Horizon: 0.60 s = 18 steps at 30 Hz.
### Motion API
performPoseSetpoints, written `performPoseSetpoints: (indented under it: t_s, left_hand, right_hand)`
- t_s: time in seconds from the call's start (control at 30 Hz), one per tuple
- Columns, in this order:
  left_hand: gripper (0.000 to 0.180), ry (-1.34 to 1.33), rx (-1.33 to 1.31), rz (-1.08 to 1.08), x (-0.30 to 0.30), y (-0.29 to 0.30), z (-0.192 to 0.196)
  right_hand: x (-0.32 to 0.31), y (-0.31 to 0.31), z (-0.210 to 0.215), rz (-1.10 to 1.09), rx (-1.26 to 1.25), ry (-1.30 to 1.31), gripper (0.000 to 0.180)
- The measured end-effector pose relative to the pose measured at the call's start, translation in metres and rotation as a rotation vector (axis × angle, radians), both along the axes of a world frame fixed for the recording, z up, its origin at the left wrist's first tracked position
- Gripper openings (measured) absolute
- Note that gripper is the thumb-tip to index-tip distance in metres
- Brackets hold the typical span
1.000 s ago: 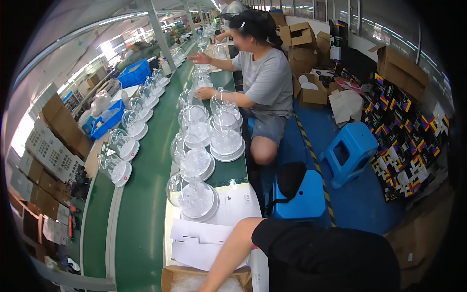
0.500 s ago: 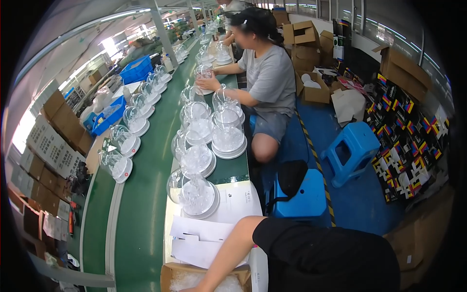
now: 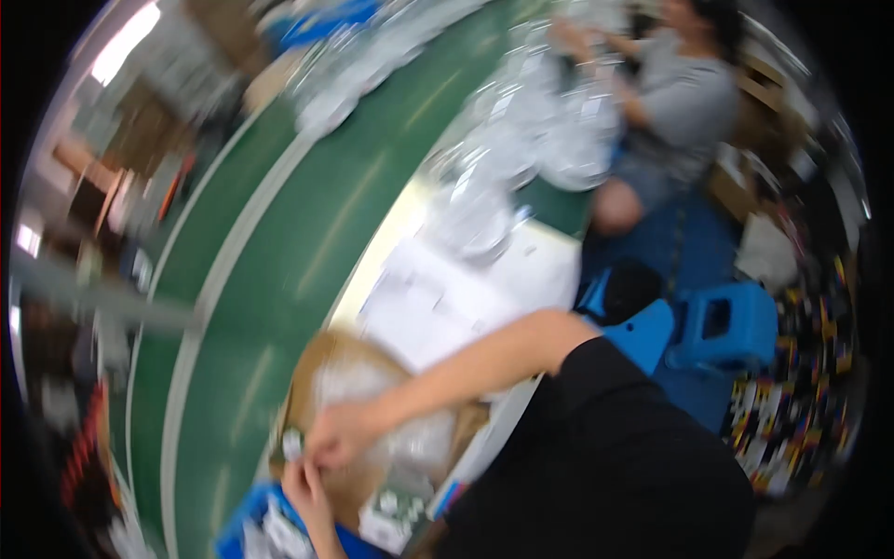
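Note:
My right hand reaches in from the right over an open cardboard box. Its fingers are closed and meet those of my left hand, which comes up from the lower edge with its fingers drawn together. Right by the fingertips is a small white and green piece. Motion blur hides which hand grips it, and what lies between the fingers. Clear plastic wrapping fills part of the box. Another white and green item is at the box's near corner.
A blue bin with white pieces stands below my left hand. White sheets lie beyond the box. Clear domes on white bases line the bench beside the green belt. A co-worker sits farther along, near blue stools.
The view has swung down toward the box and turned. My left hand and the blue bin have come into view. My right hand, cut off by the lower edge before, now meets my left.

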State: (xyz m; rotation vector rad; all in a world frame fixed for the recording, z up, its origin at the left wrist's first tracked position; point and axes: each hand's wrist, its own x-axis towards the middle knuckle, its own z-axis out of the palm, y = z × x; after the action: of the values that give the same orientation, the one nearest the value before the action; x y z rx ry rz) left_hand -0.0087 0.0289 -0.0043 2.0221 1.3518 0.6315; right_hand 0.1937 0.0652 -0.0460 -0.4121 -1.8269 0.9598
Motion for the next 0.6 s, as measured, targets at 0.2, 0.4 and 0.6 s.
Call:
performPoseSetpoints:
  t_s: [0.2,0.4,0.6]
  left_hand:
    - [0.057,-0.346,-0.122,0.216,0.008,-0.004,-0.001]
    - [0.029,-0.243,-0.001,0.302,0.014,-0.017,0.016]
    - [0.031,-0.276,0.093,0.299,0.017,-0.016,0.015]
  right_hand:
    - [0.005,0.0,0.003,-0.066,-0.067,-0.187,0.012]
    - [0.0,-0.007,0.008,-0.095,-0.12,-0.189,0.012]
    - [0.003,-0.005,0.011,-0.176,-0.249,-0.147,0.012]
